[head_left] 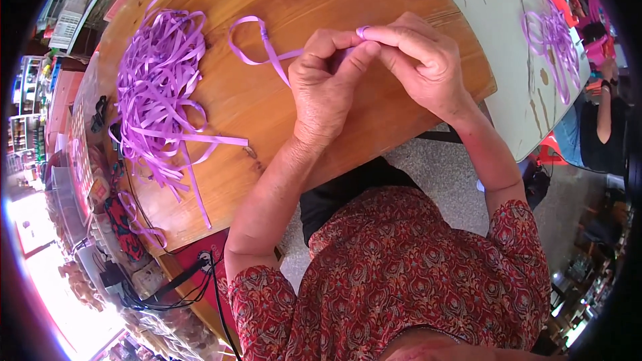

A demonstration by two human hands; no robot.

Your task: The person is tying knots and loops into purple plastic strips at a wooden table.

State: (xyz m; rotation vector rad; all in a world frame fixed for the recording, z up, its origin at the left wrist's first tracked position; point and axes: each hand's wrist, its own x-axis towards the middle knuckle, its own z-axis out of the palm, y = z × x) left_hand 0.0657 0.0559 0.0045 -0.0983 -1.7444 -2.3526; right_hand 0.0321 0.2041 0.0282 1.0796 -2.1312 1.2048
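Observation:
Both my hands are raised over the wooden table, their fingertips close together on one purple ribbon. My left hand is closed, its thumb and curled fingers pinching the ribbon. My right hand pinches too, with a small purple loop showing at its index fingertip. From my left hand the ribbon trails left across the tabletop and ends in a loop with a small knot. The exact grip between the fingertips is partly hidden by the thumbs. Left of my hands lies a large tangled heap of purple ribbons.
The wooden table meets a white, marbled table on the right, where more purple ribbons lie. Another person sits beyond it. Black cables hang near the table's left front corner. Packed shelves stand at the left.

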